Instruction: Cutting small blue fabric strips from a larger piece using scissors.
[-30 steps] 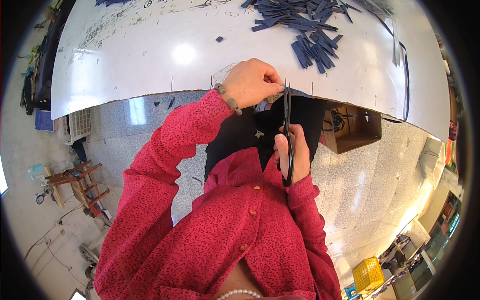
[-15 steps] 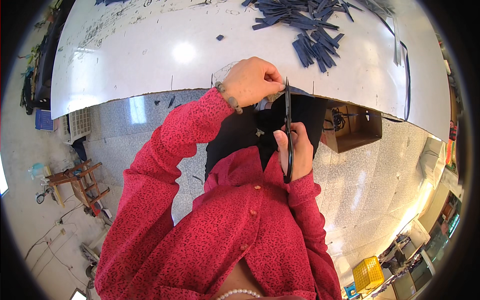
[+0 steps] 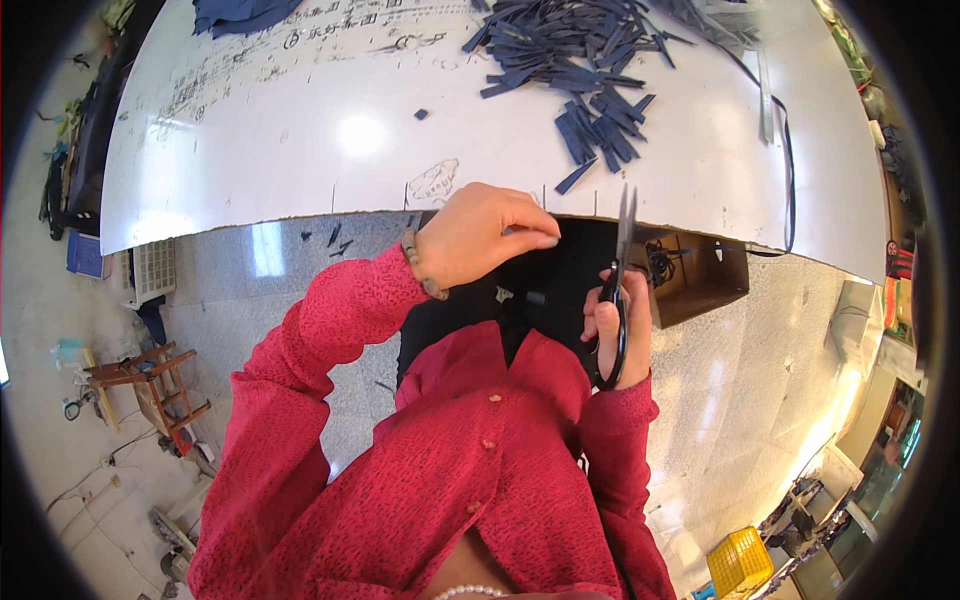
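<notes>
My right hand (image 3: 630,325) grips a pair of black-handled scissors (image 3: 622,240) upright, their blades pointing to the table edge and seemingly almost closed. To its left, my left hand (image 3: 485,238) is at the table's near edge with thumb and forefinger pinched together. Whether anything is between those fingertips is hidden against the dark trousers behind. Beyond both hands lies a loose pile of dark blue fabric strips (image 3: 560,40) on the white table (image 3: 270,170). A smaller heap of strips (image 3: 600,130) is nearer, with a single strip (image 3: 576,177) at its near end.
A small dark scrap (image 3: 421,114) lies mid-table, and folded dark blue cloth (image 3: 240,14) at the far left. A black cord (image 3: 789,180) hangs over the right edge. An open cardboard box (image 3: 705,285) stands below the table; a wooden stool (image 3: 160,390) is at left.
My hands have drawn apart: the scissors have moved right, away from the left fingertips, and the left hand has come slightly back. One strip now shows at the small heap's near end.
</notes>
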Available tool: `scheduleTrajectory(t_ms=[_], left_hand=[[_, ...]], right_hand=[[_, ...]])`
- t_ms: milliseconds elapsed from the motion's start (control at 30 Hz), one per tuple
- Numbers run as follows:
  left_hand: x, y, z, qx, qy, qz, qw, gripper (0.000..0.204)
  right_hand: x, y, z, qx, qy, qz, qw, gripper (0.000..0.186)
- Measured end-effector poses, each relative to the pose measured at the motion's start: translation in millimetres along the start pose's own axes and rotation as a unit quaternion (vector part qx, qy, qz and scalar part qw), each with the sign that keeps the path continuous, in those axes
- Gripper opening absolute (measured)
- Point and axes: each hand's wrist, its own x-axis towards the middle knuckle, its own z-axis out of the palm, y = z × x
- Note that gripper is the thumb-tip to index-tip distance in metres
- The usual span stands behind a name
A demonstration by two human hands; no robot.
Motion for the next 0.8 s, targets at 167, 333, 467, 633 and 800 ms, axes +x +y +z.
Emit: scheduleTrajectory(t_ms=[167,333,467,633,800], left_hand=[[76,-4,8,0.33,0.074,0.215,0.916,0.046],[140,-26,11,0.403,0.005,0.278,0.872,0.059],[175,-51,-3,0.447,0.029,0.258,0.856,0.053],[205,-69,-57,0.502,0.065,0.114,0.855,0.05],[192,-48,-60,0.449,0.149,0.153,0.868,0.043]], right_hand=[[11,-10,-14,0.04,0.039,-0.046,0.997,0.058],[21,-20,-32,0.036,0.034,-0.065,0.997,0.054],[39,-29,-55,0.021,0.038,-0.074,0.996,0.053],[83,-58,-84,-0.253,0.105,-0.125,0.954,0.045],[136,-86,-111,-0.484,0.165,-0.048,0.858,0.047]])
